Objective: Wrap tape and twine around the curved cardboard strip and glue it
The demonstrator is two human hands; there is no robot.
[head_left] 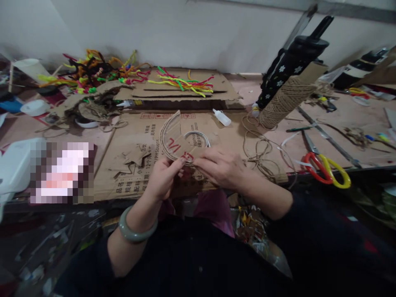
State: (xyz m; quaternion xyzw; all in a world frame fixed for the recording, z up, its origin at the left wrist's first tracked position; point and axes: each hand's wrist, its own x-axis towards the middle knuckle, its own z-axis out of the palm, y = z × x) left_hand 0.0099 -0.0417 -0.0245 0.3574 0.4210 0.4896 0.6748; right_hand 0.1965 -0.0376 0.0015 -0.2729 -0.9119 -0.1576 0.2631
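A curved, crescent-shaped cardboard piece (171,140) with red marks and twine wound along its edge is held up over the table's front edge. My left hand (163,176), a pale green bangle on its wrist, pinches the piece's lower end. My right hand (220,167) is closed on the same lower end from the right, fingers pressed against the twine. Behind the piece lies a small ring of twine (197,138) on flat cardboard.
Flattened cardboard sheets (130,136) cover the table. Bright pipe cleaners (182,81) lie at the back, a small glue bottle (222,117) behind my hands, loose twine (262,152) and a twine-wrapped tube (284,99) to the right, red-and-yellow scissors (328,167) beyond.
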